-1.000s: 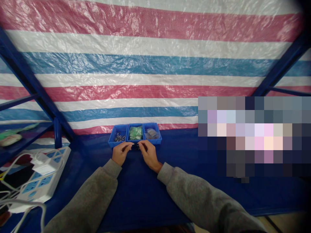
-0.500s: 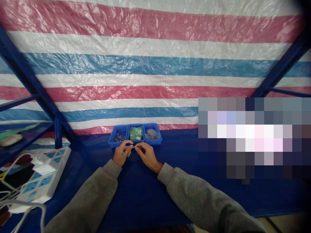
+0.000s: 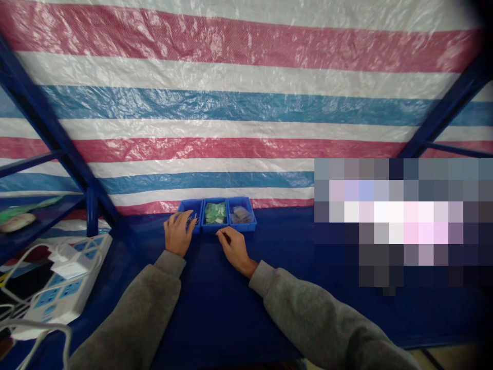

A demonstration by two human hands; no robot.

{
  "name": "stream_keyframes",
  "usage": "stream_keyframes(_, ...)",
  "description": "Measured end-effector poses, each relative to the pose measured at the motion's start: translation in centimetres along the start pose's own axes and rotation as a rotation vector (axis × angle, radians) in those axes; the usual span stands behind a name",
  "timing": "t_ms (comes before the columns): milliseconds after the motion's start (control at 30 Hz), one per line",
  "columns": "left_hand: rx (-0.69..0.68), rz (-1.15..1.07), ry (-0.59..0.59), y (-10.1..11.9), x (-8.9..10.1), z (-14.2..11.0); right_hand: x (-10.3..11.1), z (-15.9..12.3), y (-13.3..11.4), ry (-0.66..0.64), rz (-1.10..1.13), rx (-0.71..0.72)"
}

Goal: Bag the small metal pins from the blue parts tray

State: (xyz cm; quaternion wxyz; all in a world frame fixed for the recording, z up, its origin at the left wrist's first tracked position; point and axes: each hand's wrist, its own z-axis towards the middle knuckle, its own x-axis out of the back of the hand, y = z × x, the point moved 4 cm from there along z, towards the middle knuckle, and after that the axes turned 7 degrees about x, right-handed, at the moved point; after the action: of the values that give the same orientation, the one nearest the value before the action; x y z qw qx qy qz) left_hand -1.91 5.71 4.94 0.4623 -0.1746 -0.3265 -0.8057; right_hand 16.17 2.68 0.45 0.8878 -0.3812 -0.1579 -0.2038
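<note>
My left hand [image 3: 179, 232] is over the near left part of the left blue bin [image 3: 197, 202], fingers stretched and somewhat apart, with nothing visible in them. Small dark and silvery thin metal pieces [image 3: 191, 220] lie in that bin, partly hidden by the fingers. In front of the middle and right bins, my right hand [image 3: 235, 251] is closed in a pinch. A small thin piece [image 3: 213, 234] juts left from its fingertips, too small to name. Green-and-white small packets [image 3: 215, 213] fill the middle bin. Clear bags with greyish contents [image 3: 241, 214] lie in the right bin.
The bins stand side by side on a blue tabletop [image 3: 223, 308], before a striped plastic sheet [image 3: 239, 108]. At left lie white power strips [image 3: 90, 277] with cables and a white adapter [image 3: 69, 262]. Blue frame posts [image 3: 46, 123] rise at both sides. A blurred patch covers the right.
My left hand has left the right hand's fingertips and moved left to the left bin, its fingers opening out. My right hand stays almost in place, still pinching the small thin piece.
</note>
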Motion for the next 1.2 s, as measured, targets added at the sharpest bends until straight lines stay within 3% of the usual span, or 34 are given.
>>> stream_keyframes(67,-0.039,0.009,-0.020,0.2,-0.2,-0.2,-0.1,0.0,0.1,-0.030,-0.116,-0.003)
stream_keyframes(200,-0.137,-0.113,-0.161,0.9,-1.1,-1.7,-0.5,-0.1,0.5,-0.234,-0.383,-0.038)
stream_keyframes(367,-0.153,-0.172,-0.311,1.3,-2.5,-3.1,-0.9,-0.3,1.1,-0.390,-0.566,-0.084)
stream_keyframes(667,-0.131,-0.211,-0.371,1.6,-2.8,-3.3,-1.0,-0.3,1.1,-0.417,-0.579,-0.052)
stream_keyframes(1000,-0.232,-0.066,-0.417,1.7,-3.5,-3.7,-0.8,-0.3,1.1,-0.394,-0.622,-0.089)
stream_keyframes(1200,-0.210,-0.047,-0.441,1.7,-3.6,-3.7,-1.2,-0.4,1.3,-0.464,-0.642,-0.070)
